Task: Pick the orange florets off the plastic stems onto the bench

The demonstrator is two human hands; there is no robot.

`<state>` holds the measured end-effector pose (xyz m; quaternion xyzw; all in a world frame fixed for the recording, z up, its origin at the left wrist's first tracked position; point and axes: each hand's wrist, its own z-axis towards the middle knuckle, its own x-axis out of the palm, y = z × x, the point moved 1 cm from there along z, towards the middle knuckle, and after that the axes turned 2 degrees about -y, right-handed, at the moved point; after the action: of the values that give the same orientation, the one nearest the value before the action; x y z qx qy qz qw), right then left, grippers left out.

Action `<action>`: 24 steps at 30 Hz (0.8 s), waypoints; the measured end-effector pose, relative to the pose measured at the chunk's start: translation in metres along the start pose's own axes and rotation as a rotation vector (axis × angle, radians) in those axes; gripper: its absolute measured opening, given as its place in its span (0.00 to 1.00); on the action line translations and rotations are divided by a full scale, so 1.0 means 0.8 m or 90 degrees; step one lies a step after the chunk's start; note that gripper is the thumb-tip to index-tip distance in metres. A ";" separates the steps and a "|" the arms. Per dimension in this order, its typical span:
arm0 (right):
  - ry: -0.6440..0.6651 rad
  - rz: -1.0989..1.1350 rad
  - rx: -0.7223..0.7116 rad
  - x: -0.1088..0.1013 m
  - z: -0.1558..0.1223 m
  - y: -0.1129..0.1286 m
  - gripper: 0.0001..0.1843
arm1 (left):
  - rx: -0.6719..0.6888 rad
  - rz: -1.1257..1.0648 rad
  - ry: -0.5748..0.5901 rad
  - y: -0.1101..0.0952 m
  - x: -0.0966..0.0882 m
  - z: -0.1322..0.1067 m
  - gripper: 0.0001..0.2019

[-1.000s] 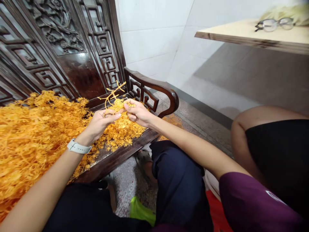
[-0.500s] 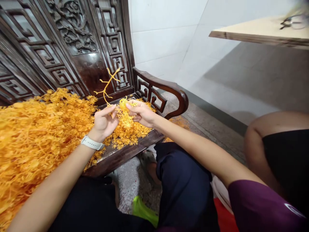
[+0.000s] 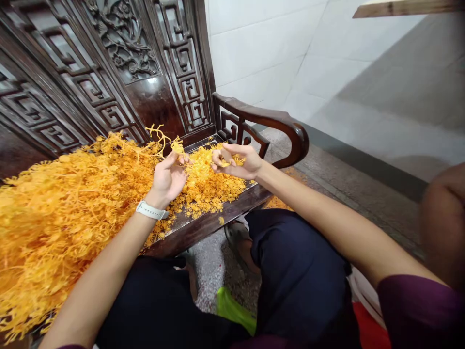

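Observation:
My left hand [image 3: 168, 180], with a pale watch on its wrist, pinches a yellow branching stem [image 3: 160, 135] whose bare twigs point up and away. A small frilly tuft still sits by those fingertips. To the right, my right hand [image 3: 249, 162] has its fingers curled around loose yellow frilly pieces [image 3: 238, 160], partly hidden by the fingers. Below both hands lies a heap of loose yellow pieces [image 3: 209, 186] on the dark wooden bench [image 3: 178, 241]. A far larger pile of yellow sprigs [image 3: 83, 198] covers the bench on the left.
The carved bench back [image 3: 152, 102] rises behind the piles, and a curved armrest [image 3: 283, 121] closes the right end. A wooden board edge [image 3: 399, 8] juts in at upper right. Another person's bare leg [image 3: 443, 213] is at far right. Something bright green [image 3: 234, 310] lies below.
My hands have drawn apart, the right moving away to the right with yellow pieces. The stem in my left hand has tipped lower. The view has shifted, showing less of the board.

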<state>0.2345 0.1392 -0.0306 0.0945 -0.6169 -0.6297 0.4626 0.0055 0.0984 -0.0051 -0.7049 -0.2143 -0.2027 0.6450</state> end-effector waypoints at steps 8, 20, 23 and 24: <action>-0.125 -0.088 0.032 0.000 -0.005 -0.003 0.21 | 0.017 0.078 0.091 0.018 -0.024 0.000 0.10; -0.267 -0.338 0.134 -0.027 -0.031 0.010 0.09 | 0.057 0.356 0.120 0.052 -0.033 -0.010 0.17; -0.185 -0.589 0.262 -0.039 -0.077 0.048 0.23 | 0.083 0.484 0.124 0.055 -0.040 -0.020 0.14; -0.174 -0.635 0.274 -0.043 -0.097 0.057 0.30 | 0.085 0.525 0.126 0.055 -0.043 -0.023 0.13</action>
<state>0.3281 0.1184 -0.0238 0.3850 -0.6665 -0.6384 -0.0054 0.0017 0.0752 -0.0593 -0.6651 0.1357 0.0195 0.7340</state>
